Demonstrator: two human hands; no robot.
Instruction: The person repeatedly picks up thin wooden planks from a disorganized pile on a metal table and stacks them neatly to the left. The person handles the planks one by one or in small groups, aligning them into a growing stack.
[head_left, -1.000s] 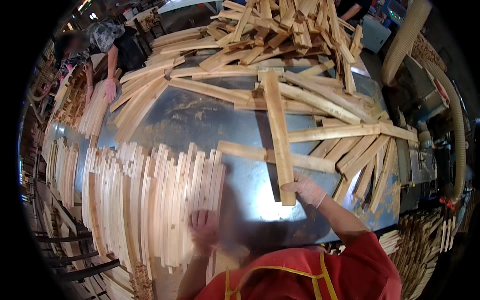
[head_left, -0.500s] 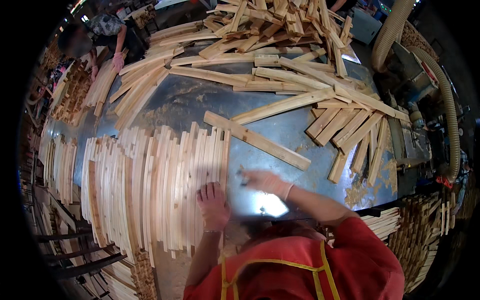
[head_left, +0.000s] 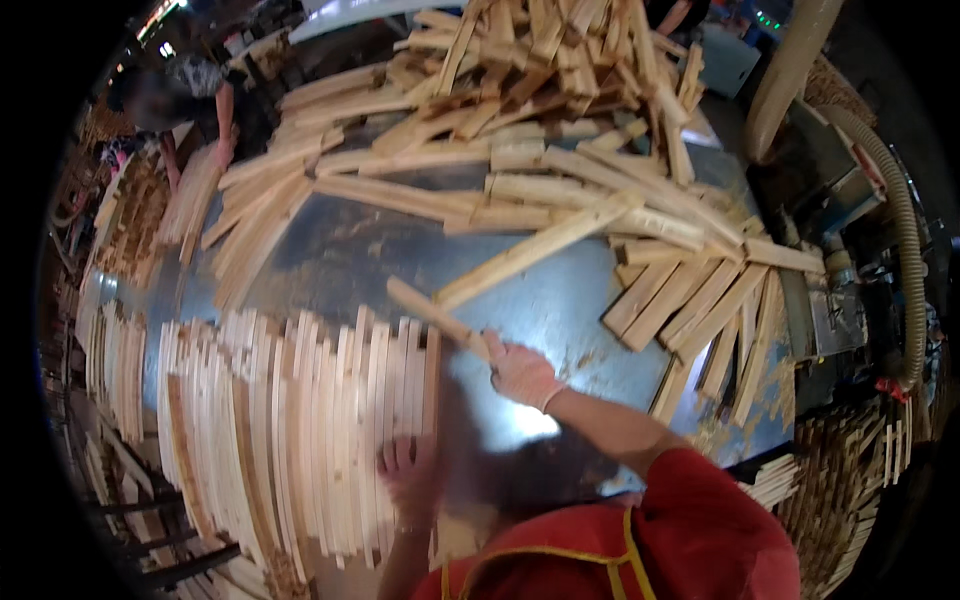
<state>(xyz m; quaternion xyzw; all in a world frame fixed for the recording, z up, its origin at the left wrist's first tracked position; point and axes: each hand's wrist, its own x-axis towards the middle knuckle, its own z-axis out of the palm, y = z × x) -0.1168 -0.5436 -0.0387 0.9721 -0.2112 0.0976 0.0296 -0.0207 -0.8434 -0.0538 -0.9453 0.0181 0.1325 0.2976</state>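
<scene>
My right hand (head_left: pixel 525 372), in a pale glove, closes its fingers on a wooden strip (head_left: pixel 432 312) lying slantwise above the metal table (head_left: pixel 345 262). The strip's far-left end sticks out past my fingers; its other end is hidden behind the hand. My left hand (head_left: pixel 408 478), somewhat blurred, rests with fingers apart on the right part of a row of narrow wooden slats (head_left: pixel 325 440). These slats lie side by side, pointing away from me, their far ends uneven. Just beyond my right hand, a longer board (head_left: pixel 540 252) lies diagonally.
A tall heap of loose boards (head_left: pixel 540 70) rises at the back. More boards (head_left: pixel 690 300) fan out at the right, beside a machine with a ribbed hose (head_left: pixel 905 250). At the far left, another person (head_left: pixel 200 95) handles slats. Stacked wood (head_left: pixel 840 480) stands lower right.
My right hand has moved from bare table onto the slanting strip and taken hold of it. My left hand stays on the slats. The view has shifted, so the slats sit lower.
</scene>
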